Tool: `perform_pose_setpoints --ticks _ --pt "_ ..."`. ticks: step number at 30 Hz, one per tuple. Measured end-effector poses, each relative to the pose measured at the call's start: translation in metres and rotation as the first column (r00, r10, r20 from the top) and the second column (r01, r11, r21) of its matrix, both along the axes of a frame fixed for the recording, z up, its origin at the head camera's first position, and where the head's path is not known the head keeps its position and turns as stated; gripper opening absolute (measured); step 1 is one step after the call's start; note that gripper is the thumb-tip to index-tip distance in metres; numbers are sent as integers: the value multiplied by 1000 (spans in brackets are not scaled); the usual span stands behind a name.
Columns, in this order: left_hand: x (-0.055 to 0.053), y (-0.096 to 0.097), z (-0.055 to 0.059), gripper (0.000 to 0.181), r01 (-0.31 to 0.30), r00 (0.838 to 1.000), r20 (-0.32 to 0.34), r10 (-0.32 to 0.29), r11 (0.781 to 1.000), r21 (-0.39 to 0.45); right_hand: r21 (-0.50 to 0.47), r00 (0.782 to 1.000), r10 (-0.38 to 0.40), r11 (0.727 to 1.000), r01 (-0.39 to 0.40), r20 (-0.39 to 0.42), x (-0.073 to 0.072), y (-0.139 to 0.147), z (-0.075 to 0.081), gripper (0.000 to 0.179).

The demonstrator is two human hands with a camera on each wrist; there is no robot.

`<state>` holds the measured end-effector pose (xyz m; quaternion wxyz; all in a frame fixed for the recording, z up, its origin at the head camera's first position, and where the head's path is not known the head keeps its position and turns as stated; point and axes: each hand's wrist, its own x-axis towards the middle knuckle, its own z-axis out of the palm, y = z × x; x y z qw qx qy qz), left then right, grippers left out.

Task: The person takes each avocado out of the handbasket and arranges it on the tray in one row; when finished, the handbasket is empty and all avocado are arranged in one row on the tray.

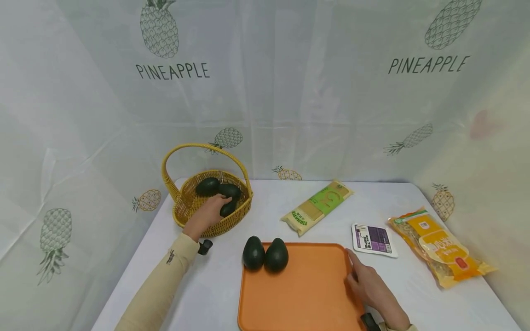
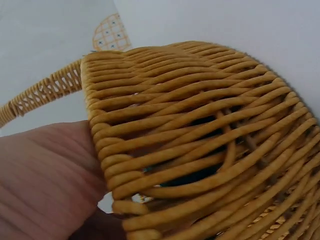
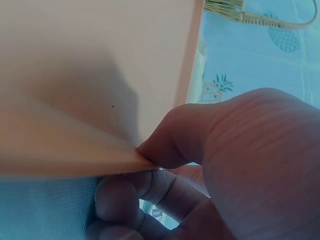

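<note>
My left hand [image 1: 213, 209] reaches over the near rim of a yellow wicker basket [image 1: 186, 214]. Its fingertips are at a dark green avocado [image 1: 227, 209] inside; I cannot tell whether they grip it. Two more avocados lie behind, a left one [image 1: 207, 186] and a middle one [image 1: 230, 190]. In the left wrist view the basket's woven wall [image 2: 165, 115] hides the fingers. My right hand [image 1: 368, 282] pinches the right edge of an orange tray [image 1: 306, 289], thumb on top and fingers beneath. Side by side at the tray's far left corner stand two avocados [image 1: 253, 253] [image 1: 276, 255].
A green and tan packet [image 1: 318, 208] lies behind the tray. To the right are a small white and purple packet [image 1: 374, 240] and a large orange and yellow bag [image 1: 440, 248]. A tall handle [image 1: 198, 146] arches over the basket. Pineapple-print sheeting [image 1: 273, 92] hangs behind the white table [image 1: 265, 207].
</note>
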<state>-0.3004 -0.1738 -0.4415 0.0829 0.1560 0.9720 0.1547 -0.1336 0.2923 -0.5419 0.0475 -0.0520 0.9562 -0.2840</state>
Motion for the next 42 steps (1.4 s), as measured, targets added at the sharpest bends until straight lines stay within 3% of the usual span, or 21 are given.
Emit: perform_pose_setpoints --ticks 5,13,22,25,28,35,42 --pt "-1 -5 -1 67 14 1000 3 -14 1000 -22 24 998 20 1000 -18 -57 -1 4 -10 68" --pt "-3 -16 -13 69 -58 998 -25 61 993 104 6 1000 1 1000 -1 9 1 -4 9 68" --pt "1 -15 -14 62 -60 990 -121 79 986 154 27 999 7 1000 -5 -52 -3 7 -19 69" --pt "2 -16 -14 65 -81 988 -117 102 982 169 45 998 3 999 0 -61 -6 10 -27 69" --pt "5 -17 -12 67 -122 983 -109 146 972 202 34 998 2 999 0 -62 -4 6 -20 69" --pt "13 -20 -3 67 -148 969 -159 191 957 250 7 998 -46 999 46 51 6 -14 24 69" --pt "22 -16 5 66 -129 960 -210 187 957 259 19 995 -53 998 52 80 6 -17 30 68"
